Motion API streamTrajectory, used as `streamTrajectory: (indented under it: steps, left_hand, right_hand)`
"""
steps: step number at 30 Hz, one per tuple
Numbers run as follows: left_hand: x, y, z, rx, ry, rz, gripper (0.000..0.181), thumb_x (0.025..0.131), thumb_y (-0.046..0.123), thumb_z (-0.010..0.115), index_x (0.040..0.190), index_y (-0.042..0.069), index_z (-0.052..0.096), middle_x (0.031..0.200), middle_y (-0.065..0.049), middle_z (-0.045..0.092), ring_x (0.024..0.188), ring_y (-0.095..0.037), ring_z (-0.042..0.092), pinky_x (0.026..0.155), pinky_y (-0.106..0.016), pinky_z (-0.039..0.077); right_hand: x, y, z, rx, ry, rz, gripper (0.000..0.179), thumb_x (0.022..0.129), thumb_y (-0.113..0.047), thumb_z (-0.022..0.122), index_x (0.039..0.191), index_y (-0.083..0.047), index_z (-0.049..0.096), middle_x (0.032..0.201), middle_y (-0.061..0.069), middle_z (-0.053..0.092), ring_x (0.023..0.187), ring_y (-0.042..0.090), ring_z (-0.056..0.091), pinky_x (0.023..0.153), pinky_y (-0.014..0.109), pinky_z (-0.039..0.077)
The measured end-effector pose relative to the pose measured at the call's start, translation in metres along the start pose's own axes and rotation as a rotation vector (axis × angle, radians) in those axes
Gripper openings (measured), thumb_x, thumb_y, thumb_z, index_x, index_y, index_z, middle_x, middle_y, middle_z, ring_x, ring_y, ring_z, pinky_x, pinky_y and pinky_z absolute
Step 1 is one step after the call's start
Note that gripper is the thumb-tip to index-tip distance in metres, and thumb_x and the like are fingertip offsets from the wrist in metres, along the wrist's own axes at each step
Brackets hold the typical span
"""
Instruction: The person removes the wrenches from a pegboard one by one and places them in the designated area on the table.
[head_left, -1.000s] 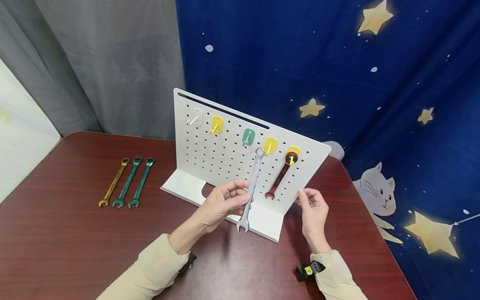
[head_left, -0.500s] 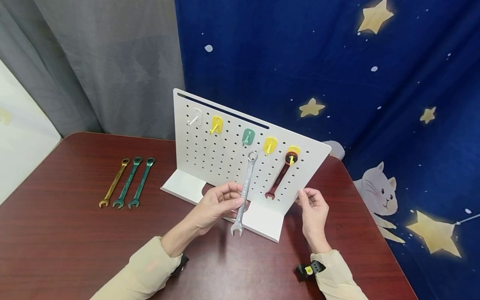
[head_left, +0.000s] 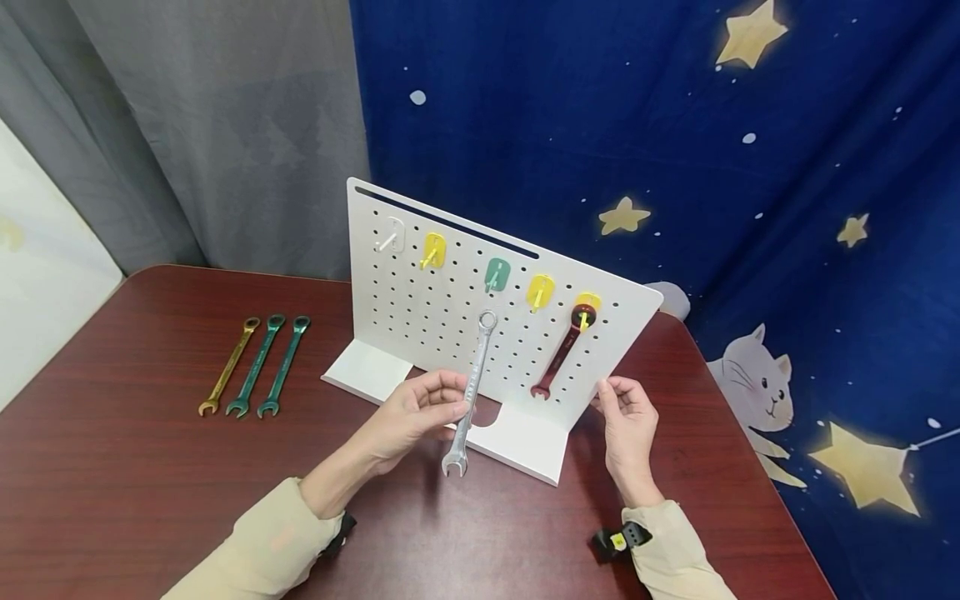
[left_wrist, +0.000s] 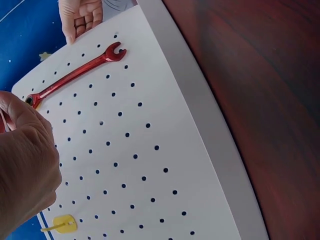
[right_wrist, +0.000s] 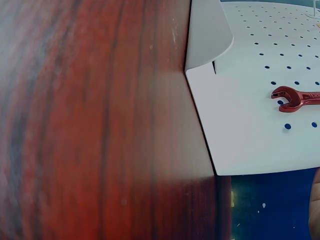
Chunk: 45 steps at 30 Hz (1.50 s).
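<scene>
A silver combination wrench is pinched mid-shaft between the thumb and fingers of my left hand, ring end up and open end down, in front of the white pegboard. My right hand pinches the board's right edge between thumb and fingers. On the rightmost yellow hook hangs a red wrench, also seen as the red wrench in the left wrist view. To its left stand a yellow hook, a green hook, another yellow hook and a white hook, all bare.
On the table's left side lie a gold wrench and two green wrenches, the middle one and the right one. The board's base rests on the dark red table. A blue curtain hangs behind.
My left hand has moved left and slightly down with the silver wrench, away from the right-hand yellow hooks. The right hand stays at the board's edge.
</scene>
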<state>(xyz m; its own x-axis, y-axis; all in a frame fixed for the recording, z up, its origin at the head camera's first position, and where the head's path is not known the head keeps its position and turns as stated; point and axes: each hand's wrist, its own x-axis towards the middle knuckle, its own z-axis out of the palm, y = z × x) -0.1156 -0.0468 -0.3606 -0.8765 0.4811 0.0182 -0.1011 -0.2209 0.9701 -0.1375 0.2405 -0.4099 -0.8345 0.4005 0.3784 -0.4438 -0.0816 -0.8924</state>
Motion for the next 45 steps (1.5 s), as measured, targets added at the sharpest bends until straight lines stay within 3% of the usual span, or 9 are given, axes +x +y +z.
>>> streamTrajectory:
  steps: [45]
  left_hand:
    - [-0.039,-0.001,-0.069,0.109,0.108,-0.061,0.013,0.091,0.010,0.061,0.102,0.017,0.057,0.085,0.009,0.063,0.077,-0.002,0.058,0.067,-0.021,0.052]
  right_hand:
    - [0.000,0.000,0.000,-0.011,0.005,0.002,0.008,0.086,0.003,0.063,0.084,-0.004,0.063,0.070,0.000,0.063,0.063,0.009,0.062,0.061,0.019,0.054]
